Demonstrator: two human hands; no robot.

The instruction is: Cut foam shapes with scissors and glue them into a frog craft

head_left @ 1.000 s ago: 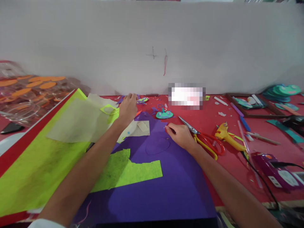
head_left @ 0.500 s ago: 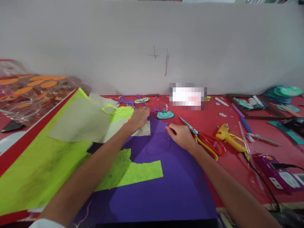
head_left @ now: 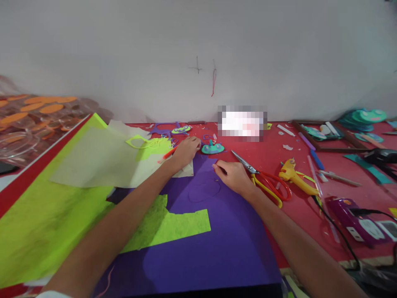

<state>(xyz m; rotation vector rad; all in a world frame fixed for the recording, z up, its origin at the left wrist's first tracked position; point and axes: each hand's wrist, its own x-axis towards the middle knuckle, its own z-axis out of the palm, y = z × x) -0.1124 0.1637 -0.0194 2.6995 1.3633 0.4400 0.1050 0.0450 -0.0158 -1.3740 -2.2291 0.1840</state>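
Observation:
A large purple craft sheet lies in front of me with a faint oval outline on it. My left hand is at its far edge, fingers curled down and pressed together; whatever is in them is hidden. Beside that hand, an orange stick-like item shows over the pale paper. My right hand rests at the sheet's far right edge, its fingers closed and the tips tucked in; what they grip cannot be made out. A teal frog-like cutout is just beyond both hands.
Scissors and a yellow glue gun lie to the right, by a purple device with a cord. Lime sheets and pale paper cover the left. Cups with orange discs stand at far left. A frame lies at back right.
My left hand has shifted slightly right, and more of the orange item shows beside it. My right hand stays at the sheet's edge. The whole view has moved a little.

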